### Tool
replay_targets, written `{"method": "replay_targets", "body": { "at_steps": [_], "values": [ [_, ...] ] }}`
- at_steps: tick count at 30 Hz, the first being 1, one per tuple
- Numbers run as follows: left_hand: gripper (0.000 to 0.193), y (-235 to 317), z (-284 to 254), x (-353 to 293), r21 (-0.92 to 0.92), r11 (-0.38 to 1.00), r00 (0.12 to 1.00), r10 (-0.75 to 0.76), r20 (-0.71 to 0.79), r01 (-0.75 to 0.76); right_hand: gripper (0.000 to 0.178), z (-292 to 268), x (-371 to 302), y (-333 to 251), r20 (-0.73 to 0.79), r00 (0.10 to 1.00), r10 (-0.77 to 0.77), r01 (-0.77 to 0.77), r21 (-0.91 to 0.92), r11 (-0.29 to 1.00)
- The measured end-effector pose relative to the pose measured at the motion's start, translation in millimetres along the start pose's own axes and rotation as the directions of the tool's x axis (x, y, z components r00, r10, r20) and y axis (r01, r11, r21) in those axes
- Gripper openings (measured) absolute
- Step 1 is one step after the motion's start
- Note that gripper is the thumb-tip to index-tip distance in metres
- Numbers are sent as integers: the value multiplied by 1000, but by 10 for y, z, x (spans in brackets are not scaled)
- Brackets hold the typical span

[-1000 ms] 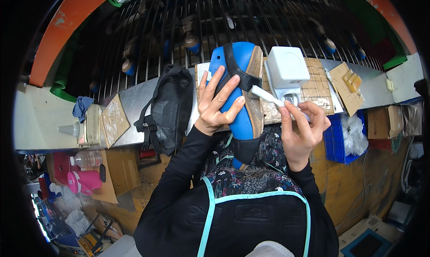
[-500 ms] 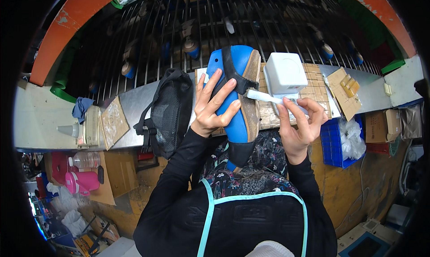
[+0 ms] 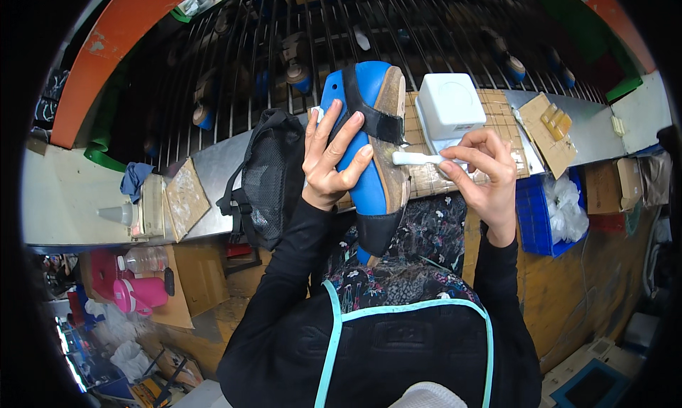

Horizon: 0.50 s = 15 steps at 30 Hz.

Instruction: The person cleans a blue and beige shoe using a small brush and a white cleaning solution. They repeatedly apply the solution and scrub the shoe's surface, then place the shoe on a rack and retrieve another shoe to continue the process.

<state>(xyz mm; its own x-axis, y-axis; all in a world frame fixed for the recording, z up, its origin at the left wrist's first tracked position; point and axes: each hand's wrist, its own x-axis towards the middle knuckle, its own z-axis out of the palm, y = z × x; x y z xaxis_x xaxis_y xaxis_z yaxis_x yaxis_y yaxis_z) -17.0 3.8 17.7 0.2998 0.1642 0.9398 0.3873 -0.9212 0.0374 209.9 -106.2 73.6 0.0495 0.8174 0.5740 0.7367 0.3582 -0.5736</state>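
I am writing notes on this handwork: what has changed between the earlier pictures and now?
The white tool in the right hand has moved from the end of the black strap to the brown side just below it in the picture; it now lies more level. Nothing was taken or let go. The left hand still holds the blue shoe, and the white container stays in place.

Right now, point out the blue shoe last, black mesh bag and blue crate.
Blue shoe last [image 3: 374,179]: head view, blue side.
Black mesh bag [image 3: 272,184]: head view, mesh.
Blue crate [image 3: 533,219]: head view, outer wall.
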Motion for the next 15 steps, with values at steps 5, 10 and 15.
{"method": "replay_targets", "body": {
  "at_steps": [5, 10, 15],
  "values": [
    [31, 4, 34, 3, 0, 1000, 1000, -2, -17, 2, 16, -2, -65, 40, 34, 997, 74, -78, 147, 986],
    [30, -6, 79, -6, 1, 1000, 999, -21, -42, 21, 14, -17, -183, 44, 81, 991, 107, -119, 168, 979],
    [32, -12, 130, -9, 6, 998, 997, -62, -52, 63, 17, 77, -293, 5, -10, 983, 183, -174, 271, 947]
  ]
}}
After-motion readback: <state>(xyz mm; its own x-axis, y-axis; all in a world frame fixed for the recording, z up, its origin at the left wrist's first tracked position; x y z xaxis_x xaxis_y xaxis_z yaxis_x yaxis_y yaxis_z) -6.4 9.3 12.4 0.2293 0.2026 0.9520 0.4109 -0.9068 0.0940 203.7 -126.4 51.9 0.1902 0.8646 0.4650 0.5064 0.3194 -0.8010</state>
